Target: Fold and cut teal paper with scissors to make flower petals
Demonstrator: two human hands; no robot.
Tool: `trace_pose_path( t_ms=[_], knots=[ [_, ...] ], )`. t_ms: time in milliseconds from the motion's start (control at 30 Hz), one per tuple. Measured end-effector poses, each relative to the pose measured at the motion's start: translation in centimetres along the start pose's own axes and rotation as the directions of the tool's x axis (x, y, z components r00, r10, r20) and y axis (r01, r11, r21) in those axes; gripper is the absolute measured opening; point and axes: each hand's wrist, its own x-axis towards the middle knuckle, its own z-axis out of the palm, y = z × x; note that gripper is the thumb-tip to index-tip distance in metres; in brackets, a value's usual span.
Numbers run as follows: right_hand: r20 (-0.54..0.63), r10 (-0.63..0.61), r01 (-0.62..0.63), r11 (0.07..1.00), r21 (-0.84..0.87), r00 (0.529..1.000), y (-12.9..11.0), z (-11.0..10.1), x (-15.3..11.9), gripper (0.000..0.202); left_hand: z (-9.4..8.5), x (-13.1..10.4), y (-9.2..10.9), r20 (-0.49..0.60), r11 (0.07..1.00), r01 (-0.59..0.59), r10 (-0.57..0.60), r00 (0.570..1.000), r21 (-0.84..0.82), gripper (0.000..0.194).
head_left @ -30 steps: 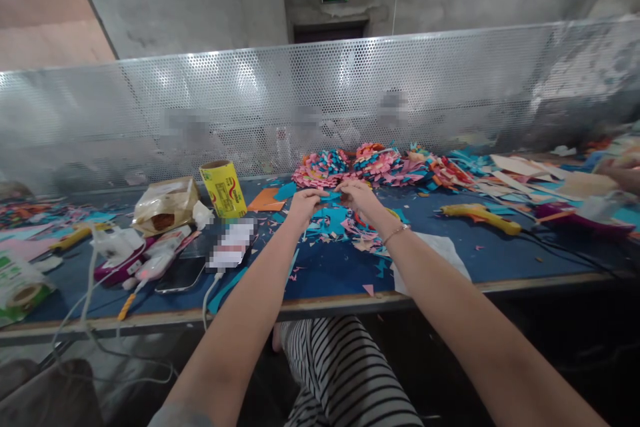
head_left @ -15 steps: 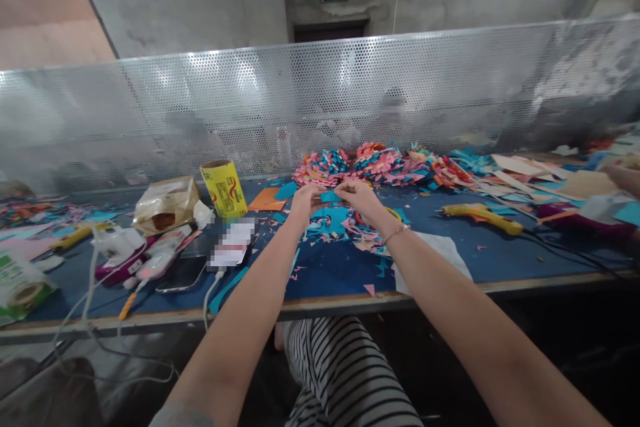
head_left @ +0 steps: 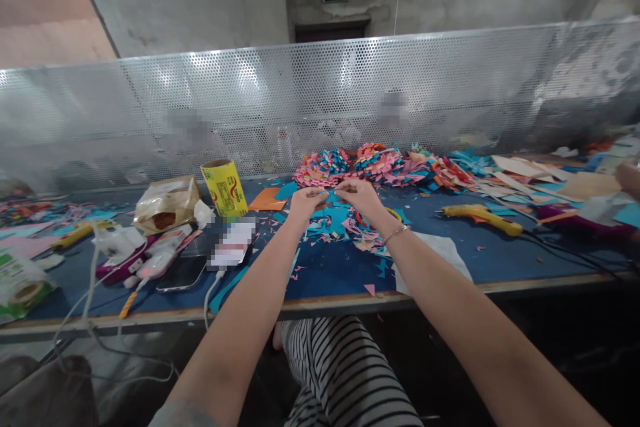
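Note:
My left hand (head_left: 307, 203) and my right hand (head_left: 361, 196) meet over the middle of the blue table, fingers pinched on a small blue paper piece (head_left: 331, 196) between them. Below them lie blue paper scraps (head_left: 331, 221) mixed with pink bits. Just behind is a heap of fringed pink, blue and orange paper (head_left: 325, 167). An orange sheet (head_left: 267, 199) lies left of my left hand. A white sheet (head_left: 443, 253) is partly under my right forearm.
On the left stand a yellow tube (head_left: 225, 189), an open bag (head_left: 166, 203), phones and white cables (head_left: 90, 280). A yellow glue gun (head_left: 483, 219) lies right. A perforated metal screen (head_left: 260, 100) runs behind. Another person's hand (head_left: 629, 179) shows at the right edge.
The blue piece between my fingers shows less of its face than before, and my left fingers have shifted slightly. The rest looks nearly the same.

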Motion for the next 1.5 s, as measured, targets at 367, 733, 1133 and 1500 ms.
trace_pose_path(
  t_ms=[367, 733, 1133, 1500],
  knots=[
    [0.007, -0.048, 0.048, 0.998, -0.038, 0.999, -0.01, -0.23, 0.05, 0.019, -0.35, 0.0, 0.41, -0.008, 0.991, 0.087, -0.086, 0.996, 0.1, 0.033],
    [0.039, -0.075, 0.078, 0.994, -0.072, 0.996, -0.34, -0.37, -0.1, 0.017, -0.53, 0.34, 0.16, -0.017, 0.989, 0.078, -0.077, 0.997, 0.124, 0.033],
    [0.021, -0.073, 0.075, 0.995, -0.073, 0.997, -0.53, -0.32, -0.2, 0.014, -0.49, 0.21, 0.3, -0.021, 0.986, 0.021, -0.018, 1.0, 0.164, 0.033],
    [0.034, -0.09, 0.093, 0.99, -0.107, 0.995, -0.52, -0.32, -0.12, 0.015, -0.5, 0.18, 0.39, -0.023, 0.982, -0.008, 0.012, 1.0, 0.189, 0.031]
  ],
)
